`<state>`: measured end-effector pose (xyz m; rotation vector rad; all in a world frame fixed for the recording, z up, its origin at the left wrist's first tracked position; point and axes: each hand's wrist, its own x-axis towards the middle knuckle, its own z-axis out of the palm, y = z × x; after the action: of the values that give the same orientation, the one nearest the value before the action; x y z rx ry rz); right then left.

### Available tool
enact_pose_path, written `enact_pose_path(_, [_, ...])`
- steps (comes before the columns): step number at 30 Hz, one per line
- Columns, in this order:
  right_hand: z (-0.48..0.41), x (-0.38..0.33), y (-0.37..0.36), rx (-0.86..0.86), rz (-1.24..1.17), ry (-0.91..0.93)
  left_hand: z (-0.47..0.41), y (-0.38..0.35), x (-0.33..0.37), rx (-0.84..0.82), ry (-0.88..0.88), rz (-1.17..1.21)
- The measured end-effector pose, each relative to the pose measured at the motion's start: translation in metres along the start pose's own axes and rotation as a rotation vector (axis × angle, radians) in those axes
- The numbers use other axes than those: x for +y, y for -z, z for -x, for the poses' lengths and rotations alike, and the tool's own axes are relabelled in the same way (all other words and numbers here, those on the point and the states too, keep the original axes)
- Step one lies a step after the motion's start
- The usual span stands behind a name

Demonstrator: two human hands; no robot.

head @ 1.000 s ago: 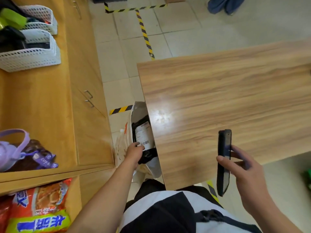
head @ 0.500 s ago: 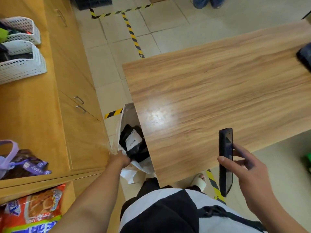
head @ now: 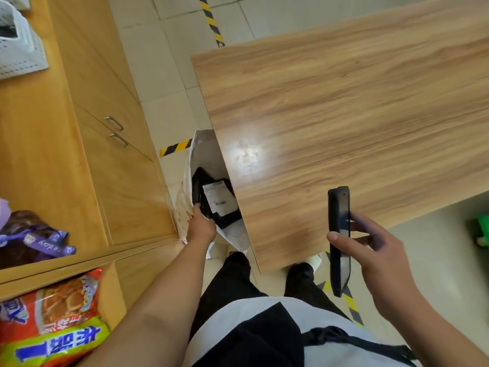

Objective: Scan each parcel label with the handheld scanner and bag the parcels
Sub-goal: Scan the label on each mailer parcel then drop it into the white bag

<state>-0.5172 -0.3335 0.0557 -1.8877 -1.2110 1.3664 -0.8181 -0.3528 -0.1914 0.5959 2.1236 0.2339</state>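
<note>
The white sack (head: 189,181) stands on the floor, wedged between the cabinet (head: 124,165) and the near corner of the wooden surface (head: 344,102), with its mouth gaping. A black parcel (head: 225,218) lies inside it, white label (head: 219,198) facing up, so this one looks bagged. The left grip (head: 201,226) reaches down to the sack's near rim with the thumb against the parcel's dark edge. I cannot tell whether it pinches the rim, the parcel, or merely rests there. The right grip (head: 375,250) is closed around the handheld scanner (head: 339,234), thumb on one long side and fingertips on the other, and holds it edge-on above the surface's front edge.

The sack is soft and seems to stay open only because it leans on the furniture. If the left grip pulls away carelessly, the rim may fold over the parcel or the whole sack slump sideways, and the next parcel would catch on it. The scanner is held only by thumb and fingertips, partly over bare floor, so a loosened pinch while attention is on the sack would drop it. Whether this label was read cannot be judged, and a missed scan would now mean digging the parcel out again
</note>
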Motion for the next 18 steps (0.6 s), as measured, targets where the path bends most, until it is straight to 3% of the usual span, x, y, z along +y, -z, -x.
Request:
enact_pose_path(4, [-0.002, -0.001, -0.018, -0.001, -0.011, -0.023, -0.009, 0.014, -0.009, 0.070, 0.013, 0.059])
enact_pose_path(10, [-0.006, -0.009, -0.037, -0.027, -0.012, -0.016, -0.014, 0.065, -0.057, 0.455, 0.356, 0.402])
enact_pose_path(13, [-0.007, -0.013, -0.043, -0.038, -0.017, -0.010, -0.006, 0.061, -0.065, 0.435, 0.371, 0.444])
enact_pose_path(18, [-0.008, -0.015, -0.043, -0.051, -0.001, 0.008, 0.005, 0.049, -0.060, 0.276, 0.244, 0.276])
